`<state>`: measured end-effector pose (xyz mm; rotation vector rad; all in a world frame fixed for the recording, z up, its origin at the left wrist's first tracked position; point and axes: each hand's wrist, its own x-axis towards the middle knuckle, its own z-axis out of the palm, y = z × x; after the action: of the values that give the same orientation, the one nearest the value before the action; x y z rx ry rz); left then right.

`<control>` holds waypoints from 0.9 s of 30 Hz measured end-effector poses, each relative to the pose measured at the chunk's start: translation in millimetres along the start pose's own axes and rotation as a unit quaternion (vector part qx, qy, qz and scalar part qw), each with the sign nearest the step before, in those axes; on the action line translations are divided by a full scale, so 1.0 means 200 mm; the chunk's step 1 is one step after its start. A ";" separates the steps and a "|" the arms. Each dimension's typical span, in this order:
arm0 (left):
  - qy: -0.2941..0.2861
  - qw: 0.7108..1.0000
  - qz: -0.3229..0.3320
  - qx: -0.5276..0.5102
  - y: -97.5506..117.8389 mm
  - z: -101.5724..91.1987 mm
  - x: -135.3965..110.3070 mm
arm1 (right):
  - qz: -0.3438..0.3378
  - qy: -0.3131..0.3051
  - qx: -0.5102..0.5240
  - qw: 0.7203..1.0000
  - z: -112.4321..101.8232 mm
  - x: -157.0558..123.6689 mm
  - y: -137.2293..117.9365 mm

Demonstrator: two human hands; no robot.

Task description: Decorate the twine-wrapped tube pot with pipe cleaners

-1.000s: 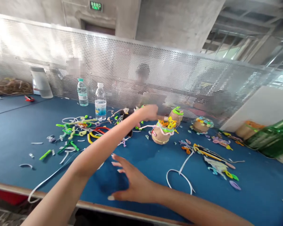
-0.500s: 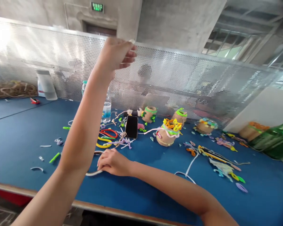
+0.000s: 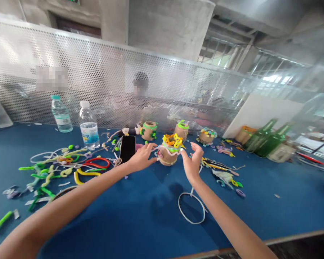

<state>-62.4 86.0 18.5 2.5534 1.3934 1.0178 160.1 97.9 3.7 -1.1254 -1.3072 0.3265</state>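
Observation:
A small brown pot [image 3: 167, 156] wrapped with green, yellow and orange pipe cleaners stands mid-table on the blue table [image 3: 140, 216]. My left hand [image 3: 142, 157] reaches in from its left, fingers spread, fingertips at the pot's side. On the pot's right my right hand [image 3: 191, 160] is raised with the fingers apart, holding nothing. A white pipe cleaner drapes around the pot's rim between the two hands.
A black phone [image 3: 127, 148] lies left of the pot. Two water bottles [image 3: 89, 126] stand at the back left, loose pipe cleaners [image 3: 70, 165] beside them. More decorated pots [image 3: 149, 130], a white loop [image 3: 191, 208], green glass bottles [image 3: 261, 138], and a perforated metal screen [image 3: 97, 82] with people behind.
My left hand came down from high in the air to the pot's left side. My right hand left the table near the front and rose beside the pot. The view swung right.

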 end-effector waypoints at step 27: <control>0.048 0.995 0.006 0.090 0.05 0.13 0.16 | 0.071 -0.330 0.167 0.926 0.07 0.15 0.07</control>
<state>-27.7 111.0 19.0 2.6734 1.5633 1.0754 161.1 133.0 8.5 -0.8397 -1.6687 1.0666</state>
